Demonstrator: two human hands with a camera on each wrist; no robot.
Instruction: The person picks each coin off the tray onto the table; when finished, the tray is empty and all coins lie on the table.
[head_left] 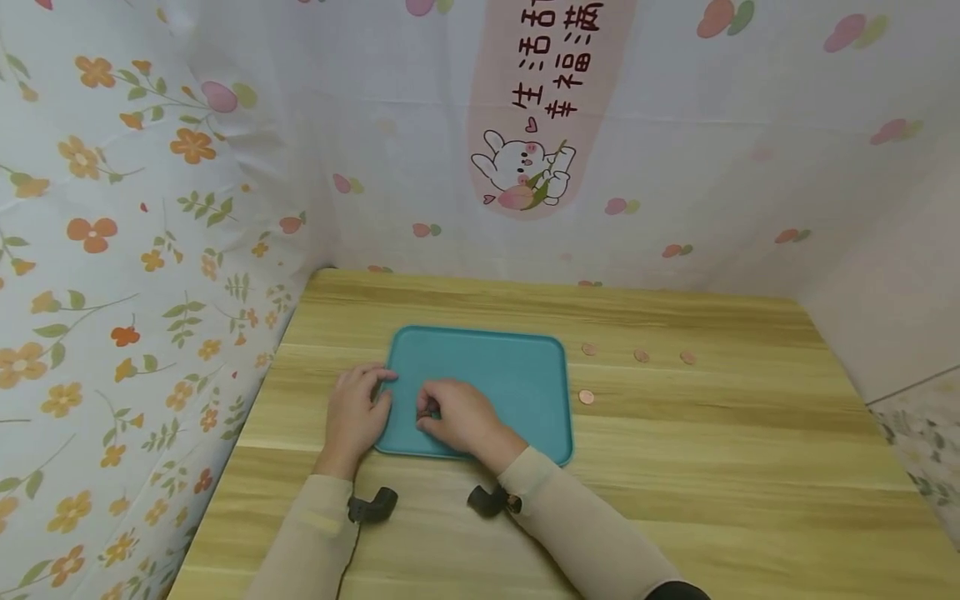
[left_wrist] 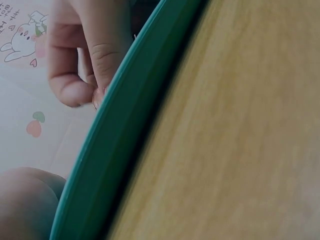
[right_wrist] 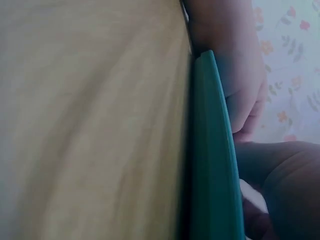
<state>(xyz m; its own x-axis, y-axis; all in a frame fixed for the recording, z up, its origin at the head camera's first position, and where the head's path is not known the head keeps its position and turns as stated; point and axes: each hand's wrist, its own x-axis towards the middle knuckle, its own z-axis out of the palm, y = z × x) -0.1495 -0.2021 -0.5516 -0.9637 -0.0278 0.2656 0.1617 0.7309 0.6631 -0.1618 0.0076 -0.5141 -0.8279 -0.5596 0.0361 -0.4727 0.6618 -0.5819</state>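
Note:
A teal tray (head_left: 495, 367) lies on the wooden table. Over its left part, my right hand (head_left: 459, 414) pinches a small coin (head_left: 426, 412) between thumb and fingertips, close above the tray floor. In the left wrist view, a coppery edge of the coin (left_wrist: 98, 96) shows at the fingertips of the right hand (left_wrist: 100, 45), partly behind the tray rim. At the tray's left side rests my left hand (head_left: 357, 417), its fingers loosely bent and touching the rim. Several copper coins (head_left: 587, 397) lie on the table to the right of the tray.
The wooden table (head_left: 712, 450) reaches out to the right of the tray. A patterned white curtain (head_left: 420, 167) hangs behind it, and a floral one (head_left: 150, 292) stands along the left edge. Black wrist cameras (head_left: 375, 505) sit on both sleeves near the tray's front edge.

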